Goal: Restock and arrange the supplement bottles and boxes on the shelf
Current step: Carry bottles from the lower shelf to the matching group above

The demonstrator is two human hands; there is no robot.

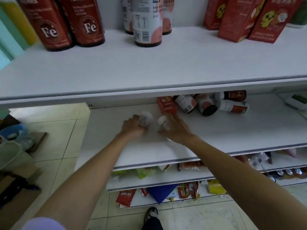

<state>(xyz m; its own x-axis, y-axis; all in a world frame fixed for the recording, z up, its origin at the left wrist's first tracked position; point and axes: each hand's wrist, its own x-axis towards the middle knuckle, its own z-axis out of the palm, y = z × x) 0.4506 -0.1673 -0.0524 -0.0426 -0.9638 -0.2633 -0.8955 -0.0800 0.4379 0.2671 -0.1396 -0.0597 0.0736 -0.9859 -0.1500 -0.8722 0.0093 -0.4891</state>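
On the lower white shelf (232,130) my left hand (132,126) grips a white bottle (147,118) lying on the board. My right hand (176,128) holds a second white bottle (163,122) beside it, fingers curled over it. Just behind lies a small red box (167,105), then a heap of toppled bottles (207,103) with pink and dark red labels. On the upper shelf (149,63) stand two dark red Fe bottles (66,22), pink and white bottles (147,22) and red boxes (245,19).
The upper shelf's front edge (149,92) overhangs the back of the lower shelf. Below are shelves of snack packets (166,190). Left on the tiled floor stand a blue bucket (13,131) and cardboard boxes (16,196). A white and green box (297,101) lies at far right.
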